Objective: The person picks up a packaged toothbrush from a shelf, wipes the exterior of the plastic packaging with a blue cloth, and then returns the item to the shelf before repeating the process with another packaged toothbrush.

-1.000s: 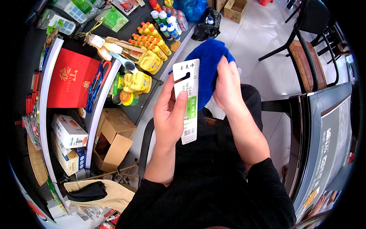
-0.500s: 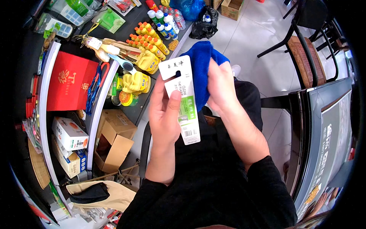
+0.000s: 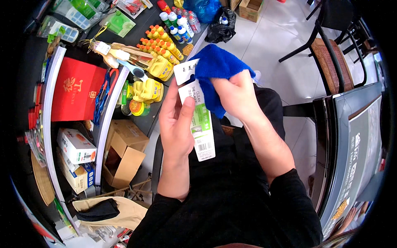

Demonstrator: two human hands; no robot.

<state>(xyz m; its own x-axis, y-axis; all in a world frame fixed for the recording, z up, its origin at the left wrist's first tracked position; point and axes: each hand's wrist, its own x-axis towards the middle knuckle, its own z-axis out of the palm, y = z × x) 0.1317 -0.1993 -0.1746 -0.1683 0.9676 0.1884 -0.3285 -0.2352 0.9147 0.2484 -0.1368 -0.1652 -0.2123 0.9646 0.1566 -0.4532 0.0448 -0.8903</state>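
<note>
My left hand holds a flat white-and-green retail package upright, thumb across its front and fingers behind it. A hang slot is cut near its top, and a barcode sits low on it. Bunched in my right hand is a blue cloth, fingers closed into its folds. The cloth lies against the package's upper right part and covers a piece of the top corner. What is inside the package cannot be made out.
At left, a shelf carries a red box, white cartons and an open cardboard box. Yellow bottles and spray cans stand beyond my left hand. To the right are a chair and a dark-framed display panel.
The blue cloth has spread and shifted left over the package's top right corner. My right hand has turned and moved slightly left. The package stays in my left hand, tilted a little.
</note>
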